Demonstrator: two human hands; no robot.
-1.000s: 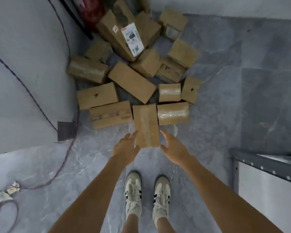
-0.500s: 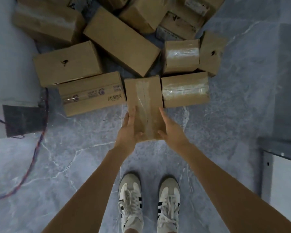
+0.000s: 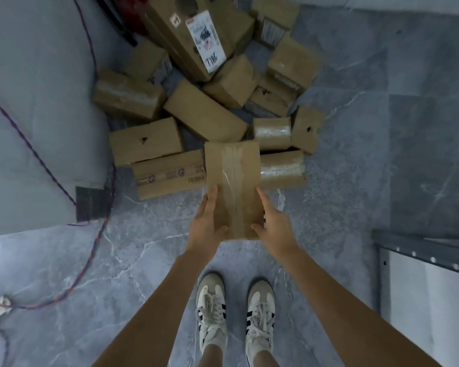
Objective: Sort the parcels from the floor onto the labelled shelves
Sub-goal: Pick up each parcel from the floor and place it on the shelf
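Head view: looking down over both bare arms to the floor (image 3: pixel 355 154).
Parcel (image 3: pixel 232 186): a brown carton with a taped seam along its top, held between the two hands, long axis pointing away from the person.
Left hand (image 3: pixel 207 223): clamped on the parcel's left side, thumb across the near top face, fingers along the edge.
Right hand (image 3: pixel 274 223): clamped on the right side in mirror fashion, so the hands are apart with the parcel gripped between them.
Change: one second ago both hands were open and short of the parcel. Half a second ago they closed on it while it lay on the floor. Now it looks larger and its edges overlap the cartons beside it, so it appears lifted clear.
Printed box (image 3: pixel 170 173): just left of the left hand's fingertips, partly covered by the parcel.
Taped box (image 3: pixel 281 169): just beyond the right hand, likewise partly covered.
Pile (image 3: pixel 204 112): many cartons beyond the hands, heaped toward the corner.
Shelf (image 3: pixel 421 247): grey metal frame well to the right of the right hand; no labels legible.
Cable (image 3: pixel 98 221): loops on the floor left of the left hand.
Meaning: the pick seems done; carrying and placing remain. No address label shows on the top face, so the parcel probably needs turning before a shelf is chosen.
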